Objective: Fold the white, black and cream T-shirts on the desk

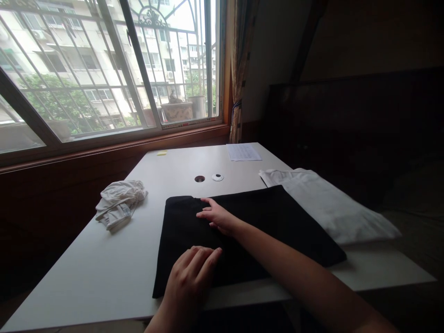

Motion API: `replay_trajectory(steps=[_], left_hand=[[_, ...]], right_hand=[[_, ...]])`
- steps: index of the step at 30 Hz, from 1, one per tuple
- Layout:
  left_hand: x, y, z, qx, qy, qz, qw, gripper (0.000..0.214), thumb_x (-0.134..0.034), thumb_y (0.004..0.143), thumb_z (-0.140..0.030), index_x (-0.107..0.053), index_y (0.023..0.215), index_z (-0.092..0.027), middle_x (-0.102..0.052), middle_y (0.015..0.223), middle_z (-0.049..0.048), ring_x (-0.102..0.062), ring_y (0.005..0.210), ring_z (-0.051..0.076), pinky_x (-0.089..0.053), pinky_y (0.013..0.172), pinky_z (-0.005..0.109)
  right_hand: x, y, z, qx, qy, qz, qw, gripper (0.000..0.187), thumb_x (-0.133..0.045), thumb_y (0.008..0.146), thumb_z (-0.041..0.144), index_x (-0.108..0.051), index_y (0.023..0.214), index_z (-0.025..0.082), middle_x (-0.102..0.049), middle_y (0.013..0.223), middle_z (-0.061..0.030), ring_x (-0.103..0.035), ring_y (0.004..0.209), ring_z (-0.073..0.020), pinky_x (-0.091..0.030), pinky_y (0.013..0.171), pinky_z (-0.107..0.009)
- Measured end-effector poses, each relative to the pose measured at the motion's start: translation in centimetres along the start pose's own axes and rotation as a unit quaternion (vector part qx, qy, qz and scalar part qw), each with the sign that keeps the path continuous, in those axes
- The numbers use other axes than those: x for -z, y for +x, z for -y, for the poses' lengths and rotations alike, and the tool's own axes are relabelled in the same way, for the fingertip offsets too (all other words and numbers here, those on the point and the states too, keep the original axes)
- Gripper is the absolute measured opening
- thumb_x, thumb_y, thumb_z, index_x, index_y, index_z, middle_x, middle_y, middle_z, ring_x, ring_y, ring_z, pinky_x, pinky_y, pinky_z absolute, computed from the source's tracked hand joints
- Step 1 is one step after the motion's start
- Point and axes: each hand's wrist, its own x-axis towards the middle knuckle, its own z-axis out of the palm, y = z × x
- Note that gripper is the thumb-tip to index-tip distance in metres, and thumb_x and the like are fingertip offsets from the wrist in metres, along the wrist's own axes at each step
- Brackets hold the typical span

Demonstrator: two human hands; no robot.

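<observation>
A folded black garment (pixel 277 222) lies flat on the white table (pixel 104 263) in front of me. My left hand (pixel 192 273) rests palm down on its near left part, fingers stretched out together. My right hand (pixel 217 216) lies flat on the cloth farther back, near its far left edge, fingers extended and slightly apart. Neither hand grips anything.
A crumpled white garment (pixel 120 203) sits at the table's left. A folded white garment (pixel 329 203) lies to the right, partly under the black one. A sheet of paper (pixel 243 152), a cable hole (pixel 200 178), its white cap (pixel 217 177) and a yellow note (pixel 161 152) lie farther back by the window.
</observation>
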Motion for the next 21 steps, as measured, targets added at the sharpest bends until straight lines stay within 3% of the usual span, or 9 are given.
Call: replay_trajectory(steps=[3,6,11,13,16,21], left_hand=[[0.3,0.5,-0.4,0.001,0.010,-0.005,1.000,0.039,-0.051,0.096,-0.007,-0.059,0.133,-0.018,-0.073,0.108,0.0081,-0.066,0.097,0.023,-0.056,0.084,0.038],[0.5,0.6,-0.7,0.015,0.042,-0.014,0.999,0.044,-0.053,0.095,-0.007,-0.058,0.137,-0.021,-0.071,0.117,0.0076,-0.063,0.112,0.026,-0.052,0.098,0.045],[0.4,-1.9,0.0,0.046,0.109,-0.004,0.993,0.058,-0.055,0.092,-0.005,-0.052,0.146,-0.025,-0.065,0.133,0.0072,-0.053,0.131,0.029,-0.035,0.119,0.059],[0.3,-3.4,0.6,0.065,0.118,0.003,0.991,0.063,-0.053,0.090,-0.003,-0.049,0.148,-0.027,-0.062,0.136,0.0079,-0.051,0.133,0.030,-0.037,0.118,0.060],[0.3,-5.3,1.4,0.105,0.100,0.025,0.989,0.074,-0.049,0.084,0.002,-0.044,0.152,-0.027,-0.057,0.142,0.0095,-0.051,0.132,0.029,-0.050,0.108,0.051],[0.1,-5.8,1.4,0.127,0.057,0.052,0.989,0.081,-0.049,0.079,0.003,-0.040,0.153,-0.025,-0.053,0.147,0.0109,-0.053,0.130,0.028,-0.058,0.100,0.045]], right_hand=[[0.3,0.0,1.1,0.056,-0.013,-0.020,0.998,0.075,-0.081,0.074,0.029,-0.048,0.141,0.035,-0.059,0.123,-0.0050,-0.062,0.094,-0.0193,-0.048,0.074,-0.030],[1.2,-0.4,2.2,0.128,0.006,-0.007,0.992,0.079,-0.079,0.076,0.028,-0.043,0.146,0.032,-0.065,0.110,-0.0038,-0.066,0.091,-0.0211,-0.052,0.078,-0.034],[4.4,-1.9,3.9,0.155,0.001,-0.040,0.987,0.088,-0.078,0.076,0.026,-0.037,0.153,0.033,-0.068,0.103,-0.0017,-0.068,0.086,-0.0209,-0.056,0.078,-0.035],[6.2,-2.6,4.2,0.146,-0.011,-0.071,0.987,0.088,-0.078,0.075,0.025,-0.037,0.153,0.033,-0.067,0.104,-0.0019,-0.069,0.086,-0.0203,-0.057,0.078,-0.034],[8.9,-3.8,4.6,0.130,-0.031,-0.118,0.984,0.089,-0.078,0.075,0.025,-0.038,0.153,0.034,-0.066,0.106,-0.0019,-0.069,0.084,-0.0191,-0.058,0.077,-0.033],[11.9,-6.4,5.2,0.116,-0.061,-0.157,0.979,0.089,-0.077,0.073,0.021,-0.040,0.153,0.034,-0.066,0.101,-0.0014,-0.069,0.080,-0.0188,-0.059,0.072,-0.031]])
